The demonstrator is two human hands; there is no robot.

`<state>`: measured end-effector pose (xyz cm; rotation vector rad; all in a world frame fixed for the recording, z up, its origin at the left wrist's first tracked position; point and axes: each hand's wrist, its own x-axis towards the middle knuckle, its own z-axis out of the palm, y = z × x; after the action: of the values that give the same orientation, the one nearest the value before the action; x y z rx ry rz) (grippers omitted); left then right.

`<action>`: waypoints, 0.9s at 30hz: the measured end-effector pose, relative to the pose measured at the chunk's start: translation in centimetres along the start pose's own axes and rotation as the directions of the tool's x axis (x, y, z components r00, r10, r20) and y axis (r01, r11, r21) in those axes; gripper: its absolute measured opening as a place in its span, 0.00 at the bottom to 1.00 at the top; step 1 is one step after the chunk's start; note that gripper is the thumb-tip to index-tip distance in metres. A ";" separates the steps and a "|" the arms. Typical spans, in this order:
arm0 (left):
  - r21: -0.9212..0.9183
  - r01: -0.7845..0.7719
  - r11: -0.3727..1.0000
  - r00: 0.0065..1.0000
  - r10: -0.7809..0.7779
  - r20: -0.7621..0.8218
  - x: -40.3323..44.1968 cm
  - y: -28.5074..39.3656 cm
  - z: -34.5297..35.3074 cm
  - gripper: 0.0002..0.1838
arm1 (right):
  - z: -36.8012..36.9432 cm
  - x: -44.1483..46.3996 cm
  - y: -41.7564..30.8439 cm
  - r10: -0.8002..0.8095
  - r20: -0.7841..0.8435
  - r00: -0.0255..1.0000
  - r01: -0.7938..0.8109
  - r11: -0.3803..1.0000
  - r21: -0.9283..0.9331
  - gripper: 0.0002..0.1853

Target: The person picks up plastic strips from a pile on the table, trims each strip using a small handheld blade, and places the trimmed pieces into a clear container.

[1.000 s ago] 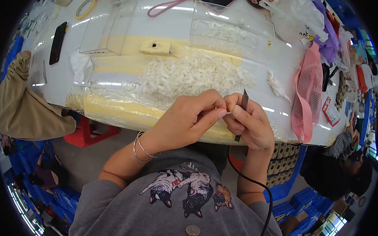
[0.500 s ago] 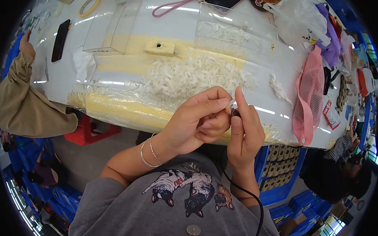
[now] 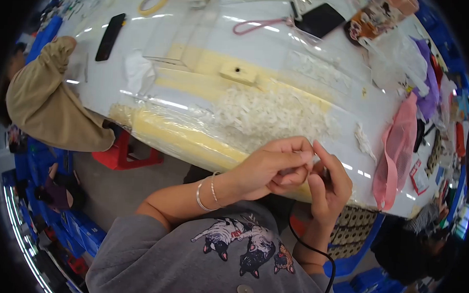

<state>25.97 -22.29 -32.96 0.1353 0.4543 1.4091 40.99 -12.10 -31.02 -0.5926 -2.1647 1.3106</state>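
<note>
My left hand point(image 3: 283, 168) is closed, thumb and forefinger pinching a small whitish piece, blurred now. Against its fingertips is my right hand point(image 3: 330, 187), forefinger stretched up and thumb bent in. Something small and dark showed between the right fingers half a second ago; it is mostly hidden now. Below the right wrist a black cable point(image 3: 318, 251) hangs in a curve. Just beyond both hands, a loose pile of white strips point(image 3: 272, 114) covers part of the table point(image 3: 189, 98). Behind the pile lies a pale block with a dark hole point(image 3: 238, 73).
Clear plastic boxes point(image 3: 170, 54) stand behind the block. Leftward are a crumpled tissue point(image 3: 139, 73), a black phone point(image 3: 110, 37) and another person's brown sleeve point(image 3: 55, 96). A pink mesh bag point(image 3: 397, 157) hangs over the right edge. A red stool point(image 3: 119, 154) stands below.
The view has shifted and tilted, so the table things appear further right and turned. Both hands remain together at the fingertips, and the whitish piece shows less clearly.
</note>
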 end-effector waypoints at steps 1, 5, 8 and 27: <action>-0.026 0.020 0.999 1.000 -0.020 0.021 0.0 -0.1 -0.1 0.09 | 0.2 -0.4 0.6 0.023 -0.058 0.998 -0.019 0.996 0.082 0.21; -0.075 0.059 0.995 0.995 -0.053 0.086 0.2 -0.7 -0.6 0.10 | 0.2 -0.6 2.2 -0.064 -0.098 0.993 0.081 0.979 0.189 0.09; -0.082 0.052 0.995 0.995 -0.044 0.093 -0.1 -1.1 -0.4 0.10 | 0.3 0.0 1.9 -0.059 -0.132 0.990 0.085 0.975 0.206 0.06; -0.216 0.059 0.974 0.990 -0.029 0.141 -1.2 -0.1 -0.4 0.07 | 1.0 0.5 0.2 -0.101 -0.028 0.995 0.102 0.994 0.033 0.27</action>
<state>25.80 -23.53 -33.06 0.0411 0.1843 1.3864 40.02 -12.41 -31.46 -0.4774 -2.1186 1.2762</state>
